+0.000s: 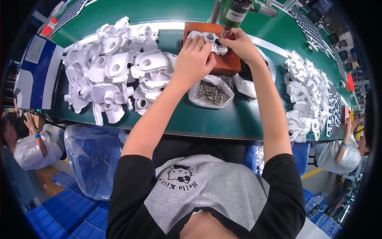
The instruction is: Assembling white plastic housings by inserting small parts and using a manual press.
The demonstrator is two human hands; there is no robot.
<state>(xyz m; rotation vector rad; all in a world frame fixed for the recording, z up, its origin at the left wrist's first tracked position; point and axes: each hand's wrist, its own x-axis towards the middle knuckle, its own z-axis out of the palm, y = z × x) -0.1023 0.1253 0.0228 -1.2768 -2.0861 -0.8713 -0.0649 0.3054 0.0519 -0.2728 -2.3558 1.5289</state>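
A white plastic housing (209, 37) with a round tube on it rests on an orange-brown block (227, 63) at the far side of the bench. My left hand (193, 57) lies over its left part, fingers bent onto it and thumb toward me, holding it on the block. Just below the tip of a green pressing tool (235, 15), my right hand (241, 44) has thumb and forefinger pinched at the housing's right end. Whatever is between those fingertips is too small to make out.
White housings (115, 65) are heaped on the left, and more white parts (304, 89) lie on the right. Nearer me stand a bag of metal pins (213, 95) and a bag with dark pieces (247, 85). A blue-and-white box (38, 73) stands far left. People sit at both sides.
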